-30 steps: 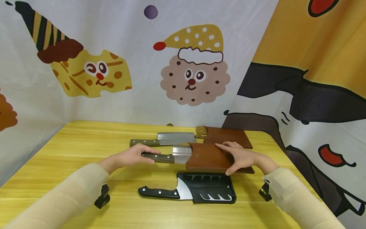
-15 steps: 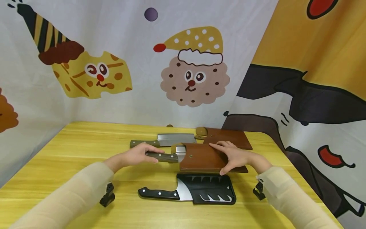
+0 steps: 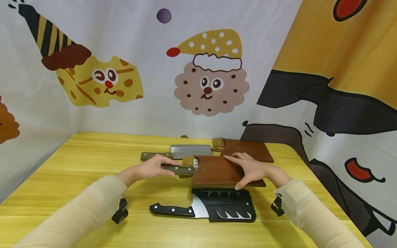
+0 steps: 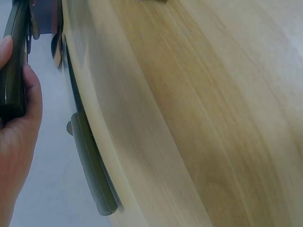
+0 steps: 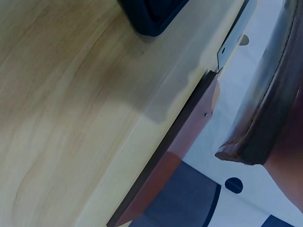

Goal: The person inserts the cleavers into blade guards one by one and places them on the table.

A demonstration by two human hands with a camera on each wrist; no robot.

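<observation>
Since the earlier frame, we see the cleaver slide deeper into its brown sheath [image 3: 214, 171]: the two hands have drawn closer together, the sheath has shifted toward the left hand, and only a sliver of blade [image 3: 196, 162] shows at the mouth, where a broad stretch of steel was bare.

Our left hand [image 3: 152, 167] grips the dark wooden handle [image 3: 179, 169] near its butt, thumb on the near side, which we take as a way to steer the blade straight while keeping the fingers off the steel. Our right hand [image 3: 249, 168] grasps the brown sheath near its far end, thumb over the near edge and fingers toward the far one; we think holding there keeps that hand clear of the mouth and braces against the push. A tan flap [image 3: 187, 161] stands beyond the handle, unfastened, leaving the way in open. Handle and sheath both look raised off the counter [image 3: 167, 236].

Behind them lies a second cleaver [image 3: 190, 151], bare and flat, its tip beside another brown sheath [image 3: 251, 150]. In front of our hands rests a black-handled knife [image 3: 172, 209], partly inside a black cover [image 3: 232, 206], with its handle pointing left like the others, a convenient layout for a left-hand grip.
</observation>
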